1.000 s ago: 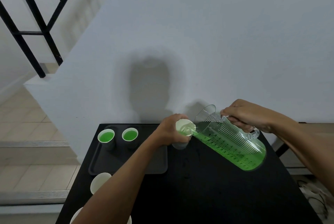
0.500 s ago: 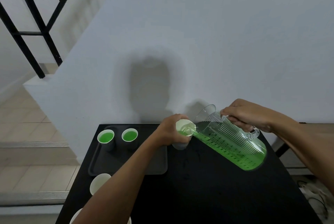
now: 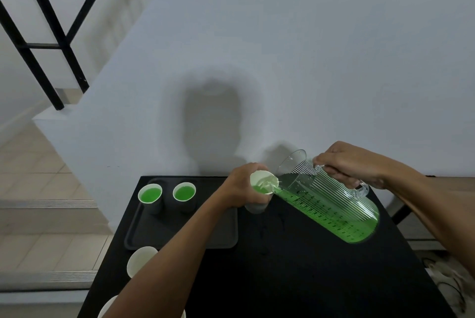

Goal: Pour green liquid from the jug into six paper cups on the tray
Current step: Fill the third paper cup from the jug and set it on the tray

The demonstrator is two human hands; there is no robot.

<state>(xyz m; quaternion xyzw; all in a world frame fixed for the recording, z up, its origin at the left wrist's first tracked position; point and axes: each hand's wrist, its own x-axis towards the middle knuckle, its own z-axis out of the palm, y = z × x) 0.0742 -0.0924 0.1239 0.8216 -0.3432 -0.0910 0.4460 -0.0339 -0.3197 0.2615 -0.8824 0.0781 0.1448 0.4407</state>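
Note:
My right hand (image 3: 352, 164) grips the handle of a clear ribbed jug (image 3: 331, 202), tilted left with green liquid reaching its spout. The spout touches the rim of a white paper cup (image 3: 262, 184) that my left hand (image 3: 243, 186) holds just right of the tray, above the black table. Green liquid shows inside this cup. Two cups filled with green liquid (image 3: 150, 195) (image 3: 184, 194) stand at the back left of the dark tray (image 3: 223, 238).
An empty paper cup (image 3: 140, 260) stands on the black table (image 3: 295, 279) in front of the tray, and another cup rim (image 3: 108, 308) shows at the bottom edge. A white wall rises right behind the table. Stairs and a black railing (image 3: 51, 35) lie to the left.
The jug, the held cup and both hands stay almost still. The green liquid in the held cup looks slightly higher.

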